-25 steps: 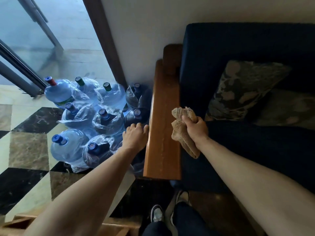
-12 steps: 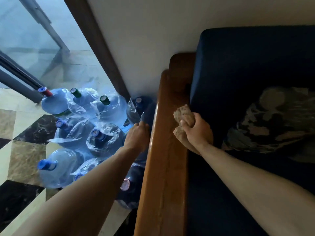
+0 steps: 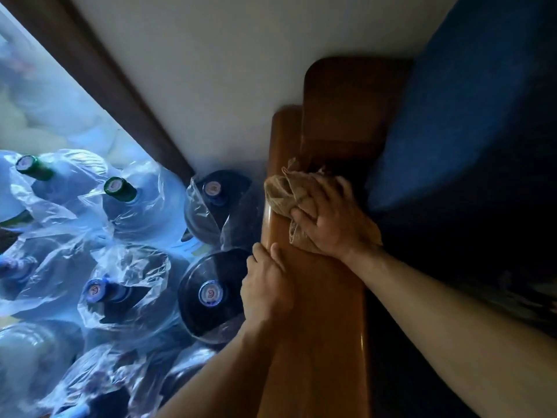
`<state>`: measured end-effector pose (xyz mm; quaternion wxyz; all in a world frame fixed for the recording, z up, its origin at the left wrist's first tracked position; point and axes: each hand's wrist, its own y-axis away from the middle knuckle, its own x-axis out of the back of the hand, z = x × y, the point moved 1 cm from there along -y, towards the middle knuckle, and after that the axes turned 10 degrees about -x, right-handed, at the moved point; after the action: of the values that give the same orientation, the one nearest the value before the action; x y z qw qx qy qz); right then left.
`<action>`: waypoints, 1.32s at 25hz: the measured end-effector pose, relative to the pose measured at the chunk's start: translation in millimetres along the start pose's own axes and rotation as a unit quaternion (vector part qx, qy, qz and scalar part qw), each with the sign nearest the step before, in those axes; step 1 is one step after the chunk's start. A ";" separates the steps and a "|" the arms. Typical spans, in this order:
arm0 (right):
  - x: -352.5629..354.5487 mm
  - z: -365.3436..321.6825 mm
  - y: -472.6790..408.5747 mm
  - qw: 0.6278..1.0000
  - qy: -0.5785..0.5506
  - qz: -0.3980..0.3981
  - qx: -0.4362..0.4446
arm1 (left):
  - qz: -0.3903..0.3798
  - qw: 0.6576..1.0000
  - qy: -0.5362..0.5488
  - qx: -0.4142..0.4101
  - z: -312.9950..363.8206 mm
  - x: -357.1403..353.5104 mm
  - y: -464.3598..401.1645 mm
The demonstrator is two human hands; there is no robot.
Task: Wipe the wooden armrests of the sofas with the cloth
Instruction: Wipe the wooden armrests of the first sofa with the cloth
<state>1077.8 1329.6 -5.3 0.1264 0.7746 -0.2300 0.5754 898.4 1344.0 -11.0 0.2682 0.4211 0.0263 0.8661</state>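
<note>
At nine o'clock from our hands, the water bottles (image 3: 114, 224) crowd the floor in their plastic wrap, and they fill far more of the view than they did a second ago: we have leaned in over the sofa's near end, so the tiled floor and our shoes have dropped out of sight.

Moving right, our left hand (image 3: 266, 289) has changed its job. A second ago it hung off the outer side of the armrest, just beside the wood; now it lies on the outer edge, its fingers (image 3: 261, 251) pressed together and curled over the rim toward the bottles, with the thumb on top. We judge it is bracing us as we reach.

At twelve o'clock from that hand, the cloth (image 3: 284, 196) is now down on the armrest (image 3: 319, 312). It was held bunched in a fist above the seat side; now it is flattened on the top face near the far end, where the upright post (image 3: 346, 107) meets the rail. Our right hand (image 3: 333, 218) lies palm-down on it, fingers (image 3: 310, 196) spread and pressing the fabric to the wood, with loose folds spilling toward the outer edge and out from under the wrist.

At three o'clock, the blue cushion (image 3: 470, 116) sits just beside the rail.

So wiping has begun at the far end; the long stretch of wood toward six o'clock looks not yet covered, and a pull back along it would seem the natural stroke.
</note>
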 end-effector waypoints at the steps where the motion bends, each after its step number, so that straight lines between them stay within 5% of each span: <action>1: -5.2 0.8 -4.6 1.000 0.008 0.007 0.004 | 0.006 1.000 -0.007 -0.007 -1.2 -2.1 -0.9; 8: -10.4 -75.3 -59.2 0.984 -0.035 -0.086 0.152 | 0.010 0.999 -0.037 -0.006 1.8 1.8 3.8; 11: -13.3 -82.9 -63.5 0.985 -0.054 -0.081 0.141 | 0.006 0.999 -0.052 0.003 3.9 1.1 3.6; 16: -9.8 -73.6 -36.4 0.993 -0.103 -0.016 0.056 | 0.006 1.000 -0.028 0.009 6.6 3.6 5.3; 26: 4.4 -28.8 87.7 0.972 -0.016 0.041 -0.232 | 0.014 1.000 0.011 0.011 4.8 3.0 3.3; 30: 3.3 -38.1 85.5 0.957 0.017 0.043 -0.287 | 0.030 0.998 0.045 0.018 5.3 3.5 3.6; 33: -7.1 -61.1 44.8 0.969 0.037 0.015 -0.246 | 0.069 0.991 0.109 0.043 -1.0 6.1 0.9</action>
<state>1002.7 1320.6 3.5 0.3124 0.6946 -0.3713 0.5311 894.2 1346.4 -7.0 0.1854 0.3364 0.0631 0.9211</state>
